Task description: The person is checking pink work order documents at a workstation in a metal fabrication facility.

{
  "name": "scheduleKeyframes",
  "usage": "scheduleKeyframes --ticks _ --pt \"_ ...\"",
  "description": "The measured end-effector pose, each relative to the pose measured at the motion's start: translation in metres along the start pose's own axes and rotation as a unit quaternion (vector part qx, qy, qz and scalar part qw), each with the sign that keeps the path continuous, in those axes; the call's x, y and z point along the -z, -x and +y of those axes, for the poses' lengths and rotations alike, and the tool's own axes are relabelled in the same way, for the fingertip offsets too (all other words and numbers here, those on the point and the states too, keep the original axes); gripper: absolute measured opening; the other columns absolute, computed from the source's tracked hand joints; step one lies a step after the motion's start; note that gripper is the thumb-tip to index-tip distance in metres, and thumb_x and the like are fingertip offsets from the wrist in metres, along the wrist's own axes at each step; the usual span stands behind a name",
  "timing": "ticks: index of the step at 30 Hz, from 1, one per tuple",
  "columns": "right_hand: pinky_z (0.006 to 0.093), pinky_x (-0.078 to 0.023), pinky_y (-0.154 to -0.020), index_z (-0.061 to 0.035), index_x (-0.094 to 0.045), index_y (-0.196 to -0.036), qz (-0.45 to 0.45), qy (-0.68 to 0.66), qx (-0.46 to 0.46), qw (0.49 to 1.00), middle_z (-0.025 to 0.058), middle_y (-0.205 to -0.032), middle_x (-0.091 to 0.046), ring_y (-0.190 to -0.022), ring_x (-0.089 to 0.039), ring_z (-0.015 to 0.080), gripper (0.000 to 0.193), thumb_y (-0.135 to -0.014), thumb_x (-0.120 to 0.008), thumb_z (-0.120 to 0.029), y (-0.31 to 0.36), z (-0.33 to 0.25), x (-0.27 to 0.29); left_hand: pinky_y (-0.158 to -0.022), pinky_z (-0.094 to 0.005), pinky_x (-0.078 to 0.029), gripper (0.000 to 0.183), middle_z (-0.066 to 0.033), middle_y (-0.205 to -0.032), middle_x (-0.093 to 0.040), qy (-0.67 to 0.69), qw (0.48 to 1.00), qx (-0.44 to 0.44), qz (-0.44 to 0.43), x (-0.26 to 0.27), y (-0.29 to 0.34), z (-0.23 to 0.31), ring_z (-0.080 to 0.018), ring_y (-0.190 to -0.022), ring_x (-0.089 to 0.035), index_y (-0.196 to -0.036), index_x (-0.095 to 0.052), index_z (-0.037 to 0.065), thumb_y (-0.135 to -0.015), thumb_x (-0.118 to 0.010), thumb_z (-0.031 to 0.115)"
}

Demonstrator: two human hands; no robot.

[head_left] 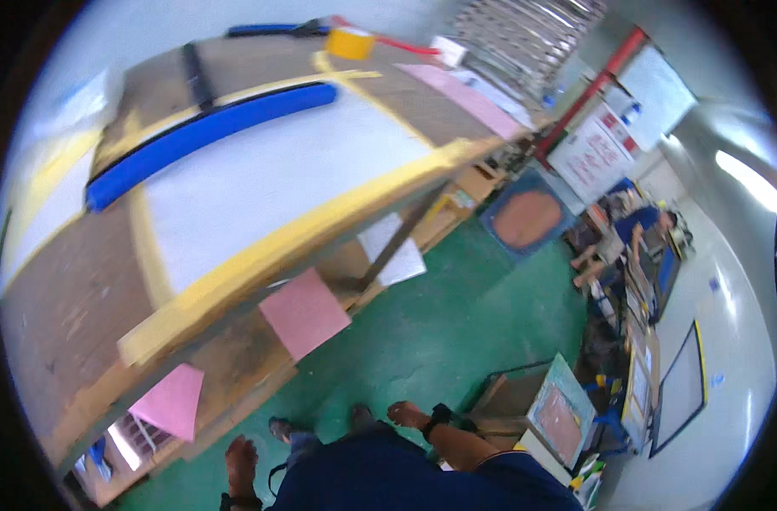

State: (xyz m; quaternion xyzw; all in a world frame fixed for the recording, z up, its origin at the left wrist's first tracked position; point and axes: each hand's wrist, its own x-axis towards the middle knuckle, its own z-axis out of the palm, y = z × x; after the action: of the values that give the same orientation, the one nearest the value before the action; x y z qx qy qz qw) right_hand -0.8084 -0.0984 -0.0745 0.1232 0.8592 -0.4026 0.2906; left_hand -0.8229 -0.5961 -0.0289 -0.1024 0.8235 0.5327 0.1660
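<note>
Left hand [241,456] hangs low at the person's side, fingers loose and part open, holding nothing; right hand [405,415] likewise empty, fingers relaxed, a dark band at its wrist.

Nearest thing: a pink sheet [169,400] on the lower shelf [235,362], just ahead of the left hand; a second pink sheet [305,312] lies further forward, overhanging the shelf edge. Judged light, thin and limp, likely to sag; best taken at two edges.

Workbench top [278,170] well above both hands, carrying a long blue foam tube [203,136].

Containers: an open crate [537,400] beside the right hand holds framed panels; other contents cannot be made out.
</note>
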Motion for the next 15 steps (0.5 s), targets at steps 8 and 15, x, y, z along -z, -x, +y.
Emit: scheduleKeyframes --ticks 8,15 --pt "0.0385 -0.051 -0.071 -0.0108 -0.066 -0.100 0.081 -0.073 -0.051 0.993 0.0111 -0.095 -0.068 -0.079 -0.064 0.0281 0.031 -0.082 -0.063 -0.036 0.030 0.075 -0.023 -0.045 -0.0256 -0.041 0.018 -0.0066 -0.077 -0.058 0.400 0.888 0.209 -0.084 -0.059 -0.062 0.038 -0.0138 -0.057 -0.052 -0.102 -0.054 0.004 -0.087 -0.055 0.014" --pt "0.0374 -0.048 -0.067 -0.0062 -0.063 -0.096 -0.021 0.106 -0.010 0.994 0.0087 -0.085 -0.065 -0.075 -0.060 0.0197 0.022 -0.086 -0.055 -0.024 0.077 0.183 -0.001 -0.048 -0.0295 -0.043 0.014 -0.0065 -0.072 -0.057 0.306 0.936 0.145 -0.096 -0.123 -0.086 0.030 -0.0175 -0.057 -0.054 -0.093 -0.055 0.006 -0.081 -0.058 0.011"
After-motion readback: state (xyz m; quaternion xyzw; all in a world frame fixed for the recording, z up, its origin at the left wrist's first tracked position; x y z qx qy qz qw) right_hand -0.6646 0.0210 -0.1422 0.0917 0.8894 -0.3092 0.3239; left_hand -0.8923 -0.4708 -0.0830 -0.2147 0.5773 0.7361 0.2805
